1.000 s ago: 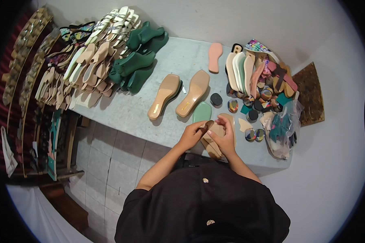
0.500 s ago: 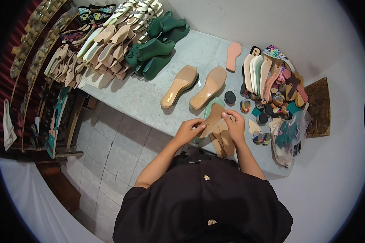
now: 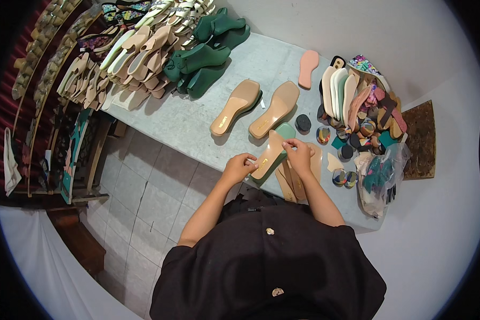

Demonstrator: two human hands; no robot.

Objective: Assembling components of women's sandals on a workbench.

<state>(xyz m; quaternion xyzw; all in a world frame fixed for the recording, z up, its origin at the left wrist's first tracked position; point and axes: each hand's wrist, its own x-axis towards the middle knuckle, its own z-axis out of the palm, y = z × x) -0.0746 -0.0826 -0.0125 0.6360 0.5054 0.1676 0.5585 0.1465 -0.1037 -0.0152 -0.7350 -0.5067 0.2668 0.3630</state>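
Observation:
A tan shoe insole (image 3: 269,158) with small gold lettering at its heel is held at the near edge of the table. My left hand (image 3: 240,168) pinches its heel end, thumb and fingers at the left edge. With its fingertips my right hand (image 3: 297,154) grips the insole's upper right edge. Directly beneath and beyond it shows a green shoe last (image 3: 286,131), mostly covered. More tan insoles (image 3: 292,181) lie overlapping by my right wrist. Two tan-topped soles stand farther off, a left one (image 3: 237,103) and a right one (image 3: 276,109).
Green lasts (image 3: 202,66) and piled sandals (image 3: 138,53) crowd the table's far left. A pink insole (image 3: 308,69) lies at the back. To the right are upright soles (image 3: 340,95), round heel pieces, scraps and a plastic bag (image 3: 378,181). A rack (image 3: 82,154) stands left.
The insole has turned so its lettered face shows, and it has shifted slightly left. My left hand has moved a little left and my right hand a little toward the insole's far part.

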